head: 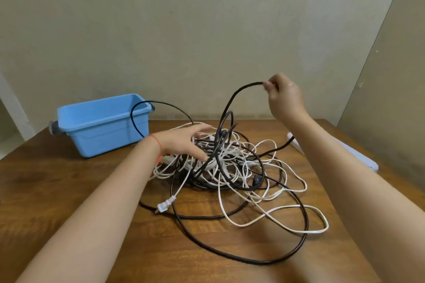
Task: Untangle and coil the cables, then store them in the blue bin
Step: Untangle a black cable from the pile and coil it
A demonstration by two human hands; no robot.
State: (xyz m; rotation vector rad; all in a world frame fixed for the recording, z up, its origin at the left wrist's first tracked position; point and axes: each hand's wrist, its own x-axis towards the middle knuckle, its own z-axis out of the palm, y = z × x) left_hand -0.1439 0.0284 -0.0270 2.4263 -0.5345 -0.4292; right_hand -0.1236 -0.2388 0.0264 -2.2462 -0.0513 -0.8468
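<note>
Tangle of thin black and white cables [230, 167] lay mid-frame on the brown wooden table [69, 190]. The right hand [285, 96] pinched a raised black loop [232, 96]; the left hand [184, 142] pressed open-fingered. Limp, light strands probably snag; grasp near plugs. Blue plastic bin [101, 124] stood left.

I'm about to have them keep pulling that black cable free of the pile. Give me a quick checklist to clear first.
1. Right hand has a firm pinch on the black cable: ok, the cable is lifted in an arch above the pile.
2. Left hand steadies the tangle: ok, open fingers rest on the black and white cables.
3. Lifted cable runs free of the white cables: not ok, it drops straight into the knot.
4. Blue bin ready to receive: not ok, a black cable loop crosses in front of its right corner; its inside is mostly hidden.
5. White plug clear of snags: cannot tell, it lies across a black cable.
</note>
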